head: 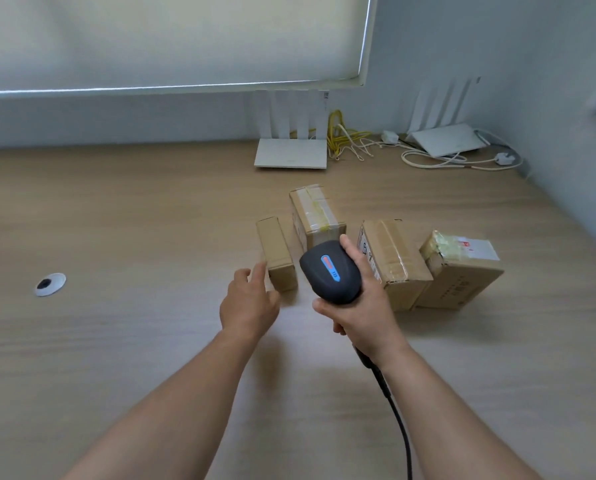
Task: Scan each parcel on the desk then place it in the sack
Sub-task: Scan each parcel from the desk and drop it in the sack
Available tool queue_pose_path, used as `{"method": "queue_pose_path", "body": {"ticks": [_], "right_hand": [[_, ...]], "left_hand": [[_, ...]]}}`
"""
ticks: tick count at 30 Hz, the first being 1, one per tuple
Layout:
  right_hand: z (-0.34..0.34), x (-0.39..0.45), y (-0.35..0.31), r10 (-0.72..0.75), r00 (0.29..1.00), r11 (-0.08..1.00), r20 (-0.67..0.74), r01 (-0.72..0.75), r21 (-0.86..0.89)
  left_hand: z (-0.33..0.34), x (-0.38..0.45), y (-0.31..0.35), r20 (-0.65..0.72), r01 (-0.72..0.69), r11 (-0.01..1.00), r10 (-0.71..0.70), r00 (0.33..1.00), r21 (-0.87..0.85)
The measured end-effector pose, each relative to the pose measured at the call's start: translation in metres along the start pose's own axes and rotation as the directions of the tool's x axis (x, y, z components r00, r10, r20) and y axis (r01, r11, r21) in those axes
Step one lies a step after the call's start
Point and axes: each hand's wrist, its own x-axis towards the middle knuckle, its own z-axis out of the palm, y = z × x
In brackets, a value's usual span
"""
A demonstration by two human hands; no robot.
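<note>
desk [116, 341]: pale wood | wall [497, 46]: grey-blue | blind [168, 39]: white, drawn, light at edges

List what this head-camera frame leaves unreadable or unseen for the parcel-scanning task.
- Sack: nowhere in the head view.
- Printed label on the taped brown cardboard parcel: too small, partly behind the right hand.
- Dark grey handheld barcode scanner: its scanning window faces away; handle wrapped by the hand.
- Left hand and the small plain cardboard box: contact unclear.
</note>
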Motion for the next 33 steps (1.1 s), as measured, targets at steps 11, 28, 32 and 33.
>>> {"method": "queue_pose_path", "body": {"ticks": [11,28,32,33], "right_hand": [[-0.008,0.005,0.005,0.026,0.999,1.0,-0.023,-0.026,0.008],[0.008,-0.026,0.006,0.029,1.0,1.0,0.008,-0.029,0.013],[0.024,-0.065,-0.004,0.025,0.997,1.0,0.066,-0.026,0.001],[0.029,-0.075,-0.007,0.024,0.997,1.0,0.079,-0.024,-0.001]], "left_hand": [[-0.001,0.031,0.032,0.039,0.011,0.995,-0.015,0.999,0.102],[0.005,-0.035,-0.036,0.051,-0.064,0.973,0.077,0.996,-0.221],[-0.006,-0.102,-0.069,0.084,-0.005,0.952,0.032,0.996,-0.306],[-0.008,-0.116,-0.077,0.091,0.004,0.945,0.027,0.995,-0.327]]}}
